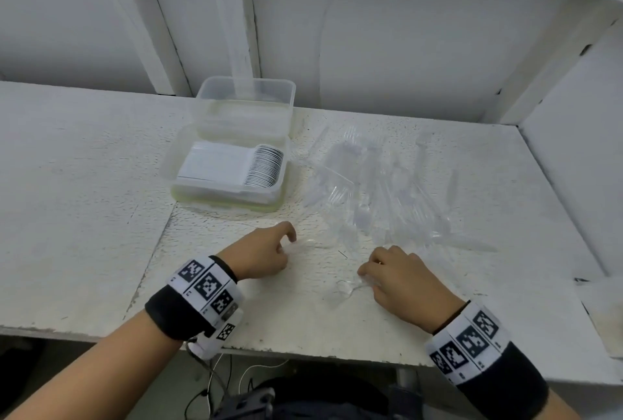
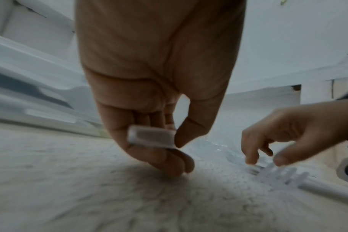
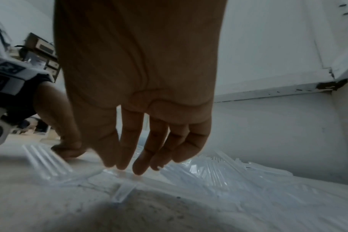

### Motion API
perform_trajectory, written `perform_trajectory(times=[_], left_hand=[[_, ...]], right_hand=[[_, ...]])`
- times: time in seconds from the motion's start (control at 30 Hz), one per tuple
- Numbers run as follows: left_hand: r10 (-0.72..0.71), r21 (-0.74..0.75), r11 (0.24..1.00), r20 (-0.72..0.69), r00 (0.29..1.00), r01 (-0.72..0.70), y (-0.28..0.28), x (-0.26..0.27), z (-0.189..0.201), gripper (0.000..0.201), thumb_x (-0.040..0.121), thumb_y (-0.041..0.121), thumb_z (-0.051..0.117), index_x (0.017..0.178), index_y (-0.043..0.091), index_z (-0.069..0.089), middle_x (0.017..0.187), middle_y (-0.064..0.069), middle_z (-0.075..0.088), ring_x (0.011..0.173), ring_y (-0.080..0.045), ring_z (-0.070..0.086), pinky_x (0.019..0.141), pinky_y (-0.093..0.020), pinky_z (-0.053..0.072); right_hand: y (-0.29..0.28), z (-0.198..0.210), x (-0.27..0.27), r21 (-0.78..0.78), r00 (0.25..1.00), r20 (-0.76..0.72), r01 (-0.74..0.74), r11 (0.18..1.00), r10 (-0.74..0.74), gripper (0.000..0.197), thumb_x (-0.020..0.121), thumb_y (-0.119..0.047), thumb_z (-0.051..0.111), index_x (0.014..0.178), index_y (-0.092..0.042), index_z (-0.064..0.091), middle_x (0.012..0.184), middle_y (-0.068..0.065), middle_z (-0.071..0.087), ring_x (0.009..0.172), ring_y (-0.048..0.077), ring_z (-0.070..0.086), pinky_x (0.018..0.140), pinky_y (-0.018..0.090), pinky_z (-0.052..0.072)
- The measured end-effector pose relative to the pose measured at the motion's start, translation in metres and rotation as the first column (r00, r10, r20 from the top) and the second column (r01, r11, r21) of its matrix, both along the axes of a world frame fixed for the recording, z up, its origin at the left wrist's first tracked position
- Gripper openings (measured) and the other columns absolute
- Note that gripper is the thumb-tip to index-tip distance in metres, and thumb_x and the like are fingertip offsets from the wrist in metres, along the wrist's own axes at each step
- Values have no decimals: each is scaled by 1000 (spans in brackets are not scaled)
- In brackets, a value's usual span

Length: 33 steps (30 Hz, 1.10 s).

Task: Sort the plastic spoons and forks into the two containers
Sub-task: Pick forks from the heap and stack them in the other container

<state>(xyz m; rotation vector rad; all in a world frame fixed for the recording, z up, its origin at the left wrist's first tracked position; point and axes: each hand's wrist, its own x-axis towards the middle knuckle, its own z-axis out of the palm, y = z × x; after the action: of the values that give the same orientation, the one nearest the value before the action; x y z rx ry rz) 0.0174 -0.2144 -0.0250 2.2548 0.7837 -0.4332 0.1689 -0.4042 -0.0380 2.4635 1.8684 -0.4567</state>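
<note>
Left hand (image 2: 149,87) pinches clear utensil handle (image 2: 150,138); right hand (image 2: 294,133) fingertips over fork (image 2: 284,175).

Two containers sit on the table (image 1: 84,183), the far container (image 1: 245,101) right behind the near container (image 1: 229,172), which holds a stack of spoons (image 1: 266,165). Just right of them sprawls the loose cutlery pile (image 1: 387,190). Nearer, the left hand (image 1: 261,252) sits left of the right hand (image 1: 403,279).
</note>
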Motion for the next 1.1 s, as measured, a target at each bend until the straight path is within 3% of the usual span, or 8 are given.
perform_trajectory(times=[0.07, 0.17, 0.27, 0.4, 0.5, 0.6, 0.77, 1.1], left_hand=[[59, -26, 998, 46, 997, -57, 3, -5, -2, 28, 89, 8, 43, 110, 24, 49, 77, 8, 55, 66, -7, 48, 55, -18, 35], [190, -59, 981, 127, 974, -184, 5, -8, -3, 20, 92, 10, 38, 102, 23, 48, 85, 1, 58, 68, -12, 48, 56, -23, 36], [283, -105, 958, 216, 934, -266, 1, -6, -1, 8, 93, 15, 42, 93, 21, 48, 74, 2, 54, 61, -12, 44, 54, -25, 33], [117, 64, 988, 285, 951, -141, -12, 11, 5, 12, 92, 23, 51, 82, 19, 55, 64, 11, 45, 61, -9, 43, 54, -20, 30], [-115, 180, 981, 227, 967, 75, -26, 37, 4, 18, 95, 30, 48, 90, 19, 61, 77, 7, 58, 76, -15, 52, 62, -23, 34], [-151, 271, 954, 67, 986, 127, -37, 69, -4, 33, 96, 40, 42, 99, 13, 61, 97, -2, 63, 88, -20, 57, 70, -26, 39], [-149, 338, 923, -133, 980, 186, -41, 96, -9, 50, 90, 58, 43, 67, 14, 40, 67, 3, 47, 68, -17, 51, 50, -25, 34], [142, 124, 979, 146, 979, -160, -17, 50, 7, 26, 89, 28, 55, 72, 15, 41, 68, 4, 43, 60, -12, 40, 53, -24, 28]], right_hand=[[2, 0, -3, 7, 990, 134, -50, 999, 49, 28, 56, -17, 85, 79, -23, 71, 77, -3, 61, 69, 20, 60, 55, 28, 31], [6, 3, -3, 16, 1000, 10, -14, 1000, 14, 17, 91, -26, 57, 105, -19, 64, 106, -1, 56, 102, 21, 51, 77, 34, 34], [1, 14, 3, 193, 964, -248, 144, 971, -94, 17, 95, -27, 50, 106, -20, 61, 104, -7, 56, 101, 13, 51, 87, 24, 39], [-9, 33, 13, 320, 647, -705, 656, 684, -290, 16, 96, -13, 46, 87, -21, 57, 77, -4, 63, 69, 17, 61, 70, 30, 51], [-17, 40, 22, 254, 489, -800, 801, 542, -348, 21, 99, -14, 38, 86, -23, 52, 68, 2, 56, 54, 13, 54, 52, 29, 47], [-28, 35, 27, 250, 483, -776, 826, 505, -406, 20, 99, -16, 38, 87, -24, 52, 66, 3, 53, 53, 13, 45, 49, 24, 38], [-42, 28, 26, 215, 473, -769, 824, 524, -429, 19, 98, -17, 40, 87, -23, 55, 66, 3, 53, 52, 13, 41, 51, 26, 34], [-38, 29, 29, 202, 529, -737, 768, 608, -422, 17, 97, -17, 43, 88, -21, 57, 65, 1, 55, 54, 11, 46, 52, 21, 36]])
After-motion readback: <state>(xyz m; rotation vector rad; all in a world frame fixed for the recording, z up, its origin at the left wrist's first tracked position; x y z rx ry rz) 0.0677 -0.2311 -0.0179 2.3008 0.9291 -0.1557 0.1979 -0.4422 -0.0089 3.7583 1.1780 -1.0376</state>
